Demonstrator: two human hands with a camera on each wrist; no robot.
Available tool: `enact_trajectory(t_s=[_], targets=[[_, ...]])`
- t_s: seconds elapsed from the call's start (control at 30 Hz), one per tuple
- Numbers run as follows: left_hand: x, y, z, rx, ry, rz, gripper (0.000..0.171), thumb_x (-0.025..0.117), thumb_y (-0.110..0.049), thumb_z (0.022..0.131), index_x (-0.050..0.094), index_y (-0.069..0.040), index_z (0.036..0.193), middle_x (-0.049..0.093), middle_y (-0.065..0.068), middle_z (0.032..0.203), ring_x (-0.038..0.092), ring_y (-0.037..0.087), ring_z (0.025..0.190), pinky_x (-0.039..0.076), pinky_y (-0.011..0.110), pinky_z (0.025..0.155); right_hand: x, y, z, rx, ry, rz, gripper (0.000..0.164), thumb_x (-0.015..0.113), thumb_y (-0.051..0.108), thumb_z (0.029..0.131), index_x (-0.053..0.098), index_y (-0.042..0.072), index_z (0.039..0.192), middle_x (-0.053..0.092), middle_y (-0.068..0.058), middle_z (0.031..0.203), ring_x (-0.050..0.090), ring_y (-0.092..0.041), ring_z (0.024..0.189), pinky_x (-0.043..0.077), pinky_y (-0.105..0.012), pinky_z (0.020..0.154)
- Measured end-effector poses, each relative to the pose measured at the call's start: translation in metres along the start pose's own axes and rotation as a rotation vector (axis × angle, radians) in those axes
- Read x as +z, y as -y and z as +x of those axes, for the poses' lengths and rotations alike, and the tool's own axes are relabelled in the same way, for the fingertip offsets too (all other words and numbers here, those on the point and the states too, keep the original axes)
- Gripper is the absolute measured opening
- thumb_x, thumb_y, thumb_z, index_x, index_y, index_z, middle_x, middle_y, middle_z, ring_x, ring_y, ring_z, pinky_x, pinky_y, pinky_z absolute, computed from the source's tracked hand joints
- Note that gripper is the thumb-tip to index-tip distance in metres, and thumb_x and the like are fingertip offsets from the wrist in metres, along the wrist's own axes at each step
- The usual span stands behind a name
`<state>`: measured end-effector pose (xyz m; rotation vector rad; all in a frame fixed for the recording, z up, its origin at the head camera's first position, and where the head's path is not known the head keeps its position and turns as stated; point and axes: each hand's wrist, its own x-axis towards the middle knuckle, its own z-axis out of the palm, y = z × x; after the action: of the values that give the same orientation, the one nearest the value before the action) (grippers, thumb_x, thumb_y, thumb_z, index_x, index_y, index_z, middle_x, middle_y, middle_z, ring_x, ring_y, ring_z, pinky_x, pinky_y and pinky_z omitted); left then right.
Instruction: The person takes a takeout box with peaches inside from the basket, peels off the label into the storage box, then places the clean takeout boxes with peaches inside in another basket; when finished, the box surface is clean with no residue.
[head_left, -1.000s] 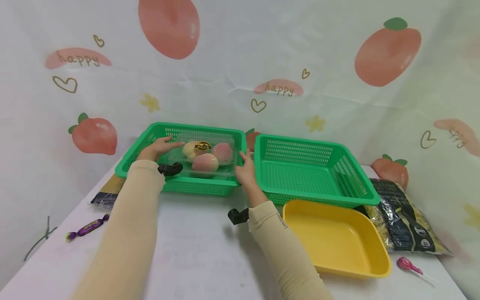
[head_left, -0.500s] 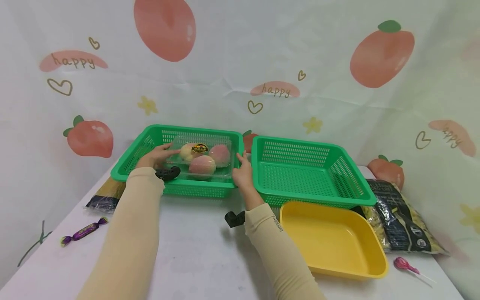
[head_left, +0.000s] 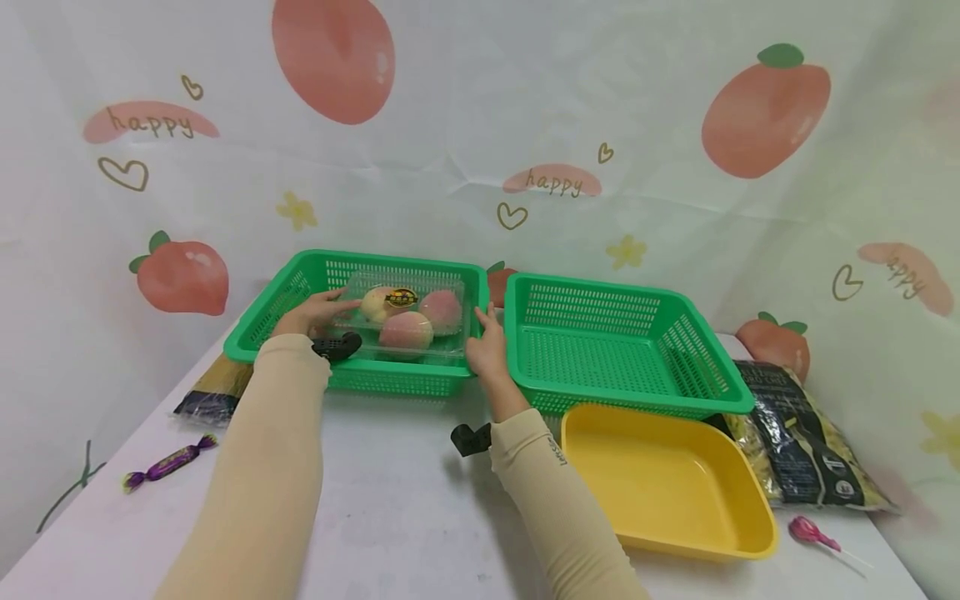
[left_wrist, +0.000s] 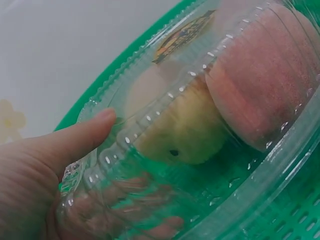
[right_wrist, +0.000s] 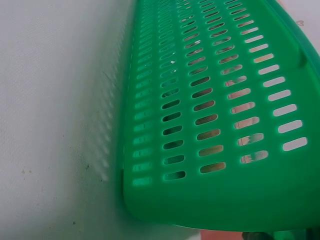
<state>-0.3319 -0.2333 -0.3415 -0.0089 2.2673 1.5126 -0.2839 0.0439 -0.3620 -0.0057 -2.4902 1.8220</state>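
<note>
My left hand (head_left: 311,315) grips the left end of a clear plastic fruit box (left_wrist: 102,155) holding peaches (head_left: 406,330); in the left wrist view the thumb lies on the lid and the other fingers show through the plastic below. The box sits in the left green basket (head_left: 397,367) and carries a dark gold-lettered label (head_left: 401,297). My right hand (head_left: 489,346) holds that basket's right rim, with some fingers hidden in the gap between baskets. In the right wrist view only the basket's slotted side (right_wrist: 210,120) shows, not the hand.
A second green basket (head_left: 588,350) stands at the right, with a yellow tray (head_left: 667,483) before it. A food packet (head_left: 813,437) and a pink lollipop (head_left: 804,529) lie far right. At left are a purple wrapped candy (head_left: 171,462) and another packet (head_left: 213,392).
My left hand has come down from above the box's left end and taken hold of it. The right hand stays at the basket rim. The view has shifted slightly.
</note>
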Motion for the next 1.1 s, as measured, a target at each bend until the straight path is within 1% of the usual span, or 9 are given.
enact_trajectory(t_s=[0.07, 0.23, 0.37, 0.53, 0.7, 0.77, 0.87, 0.97, 1.1], targets=[[0.001, 0.0, -0.002, -0.005, -0.013, -0.017, 0.071, 0.037, -0.03, 0.101, -0.014, -0.014, 0.148, 0.011, 0.031, 0.151, 0.024, 0.042, 0.138, 0.031, 0.049, 0.11, 0.0, 0.0, 0.0, -0.002, -0.003, 0.0, 0.061, 0.038, -0.014, 0.087, 0.032, 0.007, 0.145, 0.009, -0.002, 0.158, 0.011, -0.027, 0.145, 0.023, -0.026, 0.048], [0.002, -0.002, -0.005, -0.021, -0.062, -0.058, 0.065, 0.038, -0.028, 0.101, -0.004, -0.014, 0.15, 0.021, 0.027, 0.15, 0.042, 0.033, 0.131, 0.045, 0.036, 0.101, -0.001, 0.0, 0.0, 0.008, -0.011, -0.007, 0.061, 0.038, -0.013, 0.088, 0.032, 0.007, 0.145, 0.009, -0.001, 0.158, 0.008, -0.027, 0.145, 0.025, -0.026, 0.049], [0.001, -0.003, -0.008, -0.006, -0.1, -0.096, 0.063, 0.04, -0.026, 0.101, 0.004, -0.011, 0.15, 0.027, 0.027, 0.148, 0.067, 0.011, 0.092, 0.053, 0.02, 0.082, -0.002, 0.0, 0.0, 0.012, -0.005, -0.013, 0.061, 0.038, -0.013, 0.088, 0.032, 0.008, 0.145, 0.009, 0.0, 0.158, 0.033, -0.025, 0.137, 0.023, -0.025, 0.047], [-0.002, -0.005, -0.011, 0.026, -0.15, -0.202, 0.062, 0.042, -0.024, 0.1, 0.008, -0.01, 0.15, 0.025, 0.025, 0.149, 0.063, -0.003, 0.067, 0.054, 0.017, 0.077, -0.001, 0.002, 0.001, -0.003, -0.005, -0.032, 0.062, 0.038, -0.014, 0.086, 0.032, 0.007, 0.145, 0.009, -0.001, 0.158, 0.049, -0.027, 0.125, 0.022, -0.026, 0.048], [-0.004, -0.01, -0.017, 0.062, -0.223, -0.285, 0.06, 0.044, -0.02, 0.099, 0.013, -0.01, 0.15, 0.025, 0.019, 0.151, 0.061, -0.004, 0.068, 0.053, 0.018, 0.08, 0.0, 0.004, 0.0, -0.003, -0.027, -0.052, 0.061, 0.038, -0.013, 0.086, 0.033, 0.006, 0.144, 0.012, -0.002, 0.158, 0.027, -0.028, 0.14, 0.041, -0.03, 0.074], [-0.006, -0.012, -0.022, 0.073, -0.249, -0.308, 0.062, 0.047, -0.02, 0.098, 0.014, -0.011, 0.15, 0.047, 0.016, 0.139, 0.061, -0.003, 0.066, 0.054, 0.017, 0.076, 0.0, 0.005, 0.0, -0.007, -0.034, -0.048, 0.061, 0.038, -0.014, 0.086, 0.034, 0.004, 0.144, 0.013, -0.003, 0.158, 0.013, -0.028, 0.144, 0.041, -0.033, 0.091], [-0.01, -0.015, -0.03, 0.098, -0.274, -0.359, 0.064, 0.051, -0.02, 0.096, 0.017, -0.011, 0.149, 0.07, -0.002, 0.099, 0.064, 0.0, 0.059, 0.054, 0.016, 0.065, 0.0, 0.005, 0.0, -0.009, -0.038, -0.037, 0.061, 0.038, -0.014, 0.085, 0.034, 0.003, 0.143, 0.013, -0.004, 0.157, 0.009, -0.029, 0.145, 0.037, -0.037, 0.101], [-0.015, -0.016, -0.038, 0.123, -0.283, -0.422, 0.066, 0.054, -0.021, 0.094, 0.019, -0.011, 0.149, 0.066, -0.015, 0.07, 0.065, 0.003, 0.056, 0.053, 0.016, 0.057, 0.001, 0.005, 0.0, -0.008, -0.039, -0.035, 0.061, 0.038, -0.014, 0.085, 0.034, 0.003, 0.143, 0.014, -0.004, 0.157, 0.01, -0.029, 0.145, 0.037, -0.037, 0.1], [-0.019, -0.016, -0.046, 0.128, -0.314, -0.47, 0.067, 0.057, -0.022, 0.092, 0.021, -0.013, 0.148, 0.066, -0.014, 0.069, 0.067, 0.004, 0.059, 0.053, 0.017, 0.055, 0.001, 0.005, -0.001, -0.008, -0.041, -0.035, 0.061, 0.038, -0.015, 0.084, 0.034, 0.003, 0.143, 0.014, -0.004, 0.157, 0.01, -0.029, 0.145, 0.036, -0.037, 0.103]])
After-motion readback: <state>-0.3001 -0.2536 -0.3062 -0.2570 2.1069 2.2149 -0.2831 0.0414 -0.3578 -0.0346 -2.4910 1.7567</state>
